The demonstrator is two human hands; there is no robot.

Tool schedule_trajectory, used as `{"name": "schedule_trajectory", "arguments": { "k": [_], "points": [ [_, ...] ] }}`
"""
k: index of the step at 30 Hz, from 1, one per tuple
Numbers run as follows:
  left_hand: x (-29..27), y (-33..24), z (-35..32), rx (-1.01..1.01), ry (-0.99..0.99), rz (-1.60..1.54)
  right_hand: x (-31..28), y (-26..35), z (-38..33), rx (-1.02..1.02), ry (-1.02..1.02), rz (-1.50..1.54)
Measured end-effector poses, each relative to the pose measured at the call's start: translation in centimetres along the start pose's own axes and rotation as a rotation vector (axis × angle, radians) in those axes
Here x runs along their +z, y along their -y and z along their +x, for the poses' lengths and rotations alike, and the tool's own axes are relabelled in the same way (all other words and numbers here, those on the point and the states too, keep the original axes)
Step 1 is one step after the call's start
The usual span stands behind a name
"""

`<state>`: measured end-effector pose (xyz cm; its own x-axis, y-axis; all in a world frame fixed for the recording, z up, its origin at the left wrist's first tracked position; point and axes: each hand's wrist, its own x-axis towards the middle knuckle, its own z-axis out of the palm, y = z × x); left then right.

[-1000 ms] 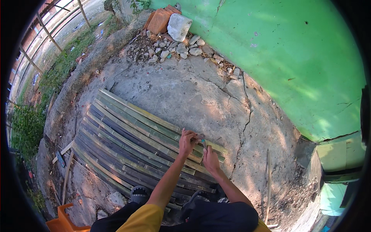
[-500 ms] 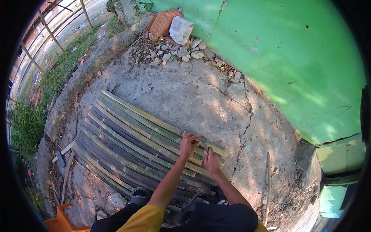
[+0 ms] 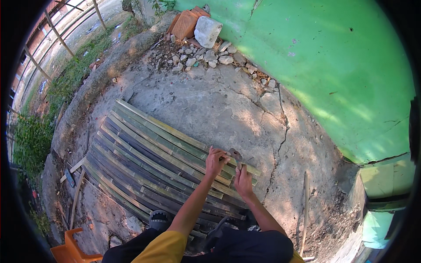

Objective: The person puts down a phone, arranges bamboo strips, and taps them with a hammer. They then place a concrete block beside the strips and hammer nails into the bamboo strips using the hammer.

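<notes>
A row of long split bamboo slats (image 3: 149, 141), green to dark brown, lies side by side on the ground in front of me. My left hand (image 3: 215, 161) is over the right part of the slats near their far edge, its fingertips pinched together; whatever they hold is too small to make out. Closed around a handle, my right hand (image 3: 243, 180) grips a hammer (image 3: 235, 154). The hammer's metal head is up beside my left fingertips, close to the slat ends.
A green wall (image 3: 315, 65) rises at the far right. Rubble (image 3: 206, 57), a pale block (image 3: 208, 32) and orange tiles (image 3: 184, 24) lie against it. An orange plastic stool (image 3: 72, 247) stands at lower left. A thin stick (image 3: 305, 210) lies at right on the cracked concrete.
The hammer head has risen and tilted away from the slats, shifting slightly right. My left hand has stayed almost in place, still pinched.
</notes>
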<state>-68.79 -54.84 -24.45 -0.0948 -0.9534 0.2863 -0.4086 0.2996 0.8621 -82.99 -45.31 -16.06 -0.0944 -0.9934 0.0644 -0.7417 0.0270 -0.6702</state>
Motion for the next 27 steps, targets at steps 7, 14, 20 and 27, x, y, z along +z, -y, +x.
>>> {"name": "schedule_trajectory", "arguments": {
  "k": [7,14,20,27],
  "points": [
    [-0.2,0.5,-0.4,0.001,0.007,-0.024,0.9,-0.1,-0.2,0.111,0.150,-0.147],
    [0.1,0.7,-0.4,0.021,0.008,-0.055,1.1,-1.0,0.1,0.094,0.151,-0.141],
    [0.3,1.2,0.0,0.061,-0.011,-0.019,0.8,-0.4,-0.2,0.074,0.120,-0.122],
    [0.3,1.0,-0.1,0.027,0.036,-0.037,1.0,-1.0,-0.6,0.099,0.165,-0.157]
  ]
}}
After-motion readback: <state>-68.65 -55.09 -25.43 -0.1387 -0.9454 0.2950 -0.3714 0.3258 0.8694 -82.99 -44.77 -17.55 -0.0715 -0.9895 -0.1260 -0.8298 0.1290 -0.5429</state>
